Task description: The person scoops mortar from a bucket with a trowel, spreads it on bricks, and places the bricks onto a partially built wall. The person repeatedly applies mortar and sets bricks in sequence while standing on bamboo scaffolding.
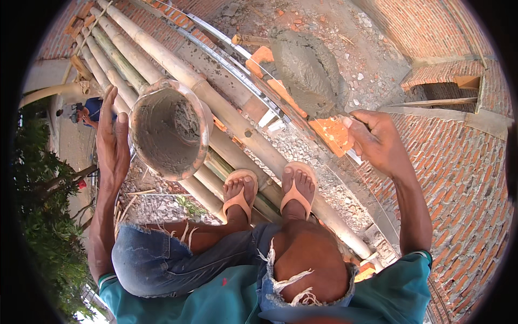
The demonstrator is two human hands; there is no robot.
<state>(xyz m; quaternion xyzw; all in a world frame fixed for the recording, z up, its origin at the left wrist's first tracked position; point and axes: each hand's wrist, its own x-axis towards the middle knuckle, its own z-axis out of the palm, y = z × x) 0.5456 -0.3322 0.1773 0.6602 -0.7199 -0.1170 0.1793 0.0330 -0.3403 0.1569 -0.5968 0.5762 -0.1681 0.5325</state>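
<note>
My left hand [114,137] is held open beside the left side of the mortar bucket [205,116], fingers straight and pointing away from me. Whether the palm touches the rim I cannot tell. Wet grey mortar [162,137] coats the inside of the bucket, which rests on bamboo poles. My right hand [377,140] is closed at the brick wall's edge, apparently around a trowel handle hidden in the fist. The blade seems covered by a large lump of grey mortar [307,70] over the wall. Orange bricks [332,135] show beneath and beside the lump.
Both my sandalled feet [299,189] stand on the bamboo poles [232,116], with rubble below. A string line [388,224] and a metal bar [216,62] run along the wall. Brickwork [448,200] rises at right. Another person [91,112] is below at left, near leafy branches [46,216].
</note>
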